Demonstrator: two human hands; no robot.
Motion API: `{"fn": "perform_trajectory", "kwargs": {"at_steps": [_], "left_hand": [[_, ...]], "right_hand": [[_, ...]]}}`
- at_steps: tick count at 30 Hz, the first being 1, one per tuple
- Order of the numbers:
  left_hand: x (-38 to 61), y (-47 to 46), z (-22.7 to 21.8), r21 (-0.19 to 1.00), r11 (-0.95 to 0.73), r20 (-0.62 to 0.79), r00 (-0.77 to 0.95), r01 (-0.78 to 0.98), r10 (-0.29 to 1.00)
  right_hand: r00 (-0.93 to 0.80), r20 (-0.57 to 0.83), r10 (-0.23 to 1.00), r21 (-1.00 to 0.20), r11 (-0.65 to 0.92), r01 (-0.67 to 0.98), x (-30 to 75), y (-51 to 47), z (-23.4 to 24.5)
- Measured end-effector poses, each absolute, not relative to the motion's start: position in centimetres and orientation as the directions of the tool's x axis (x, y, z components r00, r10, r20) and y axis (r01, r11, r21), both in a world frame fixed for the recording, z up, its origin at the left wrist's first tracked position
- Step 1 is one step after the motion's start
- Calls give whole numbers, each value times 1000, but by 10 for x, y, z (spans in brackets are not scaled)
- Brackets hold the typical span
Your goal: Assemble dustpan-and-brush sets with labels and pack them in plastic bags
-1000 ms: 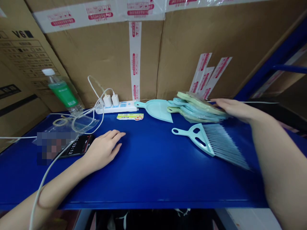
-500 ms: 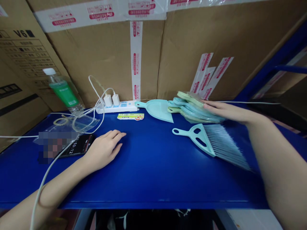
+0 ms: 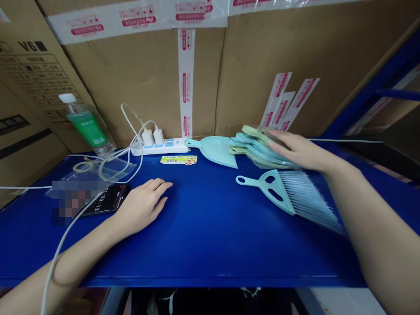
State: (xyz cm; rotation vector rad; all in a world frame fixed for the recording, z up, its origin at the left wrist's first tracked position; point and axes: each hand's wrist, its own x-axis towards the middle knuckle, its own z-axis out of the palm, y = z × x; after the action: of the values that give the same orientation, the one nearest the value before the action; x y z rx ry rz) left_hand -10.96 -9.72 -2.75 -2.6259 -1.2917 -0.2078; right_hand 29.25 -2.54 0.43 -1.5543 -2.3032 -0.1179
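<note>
My left hand [image 3: 142, 205] rests on the blue table with its fingers loosely stretched and nothing in it. A black phone [image 3: 105, 200] with lit digits lies beside that wrist. At the back right, my right hand [image 3: 297, 148] lies over a stack of pale blue and green dustpan sets [image 3: 254, 146] in clear plastic. Its fingers are extended and apart from the thumb, touching the wrapping on top. In front of the stack is a light blue hand brush [image 3: 278, 194], bristles toward the right. A loose light blue dustpan [image 3: 216, 149] sits just left of the stack.
A white power strip [image 3: 160, 148] with two plugged chargers stands along the back. White cables run over the left side, near a clear plastic bag [image 3: 120, 168] and a green-labelled bottle [image 3: 87, 124]. A yellow label card [image 3: 179, 160] lies ahead. Cardboard boxes [image 3: 141, 74] wall the back.
My right hand has slid left, further over the top of the wrapped stack, and its thumb and fingers have spread. The left hand, brush and loose dustpan have stayed in place.
</note>
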Motion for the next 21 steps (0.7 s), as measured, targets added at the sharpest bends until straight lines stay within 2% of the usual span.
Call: {"fn": "perform_trajectory", "kwargs": {"at_steps": [12, 21], "left_hand": [[-109, -99, -25, -105, -592, 203, 600, 799, 774], [-109, -99, -25, -106, -587, 191, 596, 803, 780]], "right_hand": [[-376, 303, 876, -14, 398, 917, 272, -23, -2], [-361, 326, 874, -9, 384, 923, 272, -22, -5]]}}
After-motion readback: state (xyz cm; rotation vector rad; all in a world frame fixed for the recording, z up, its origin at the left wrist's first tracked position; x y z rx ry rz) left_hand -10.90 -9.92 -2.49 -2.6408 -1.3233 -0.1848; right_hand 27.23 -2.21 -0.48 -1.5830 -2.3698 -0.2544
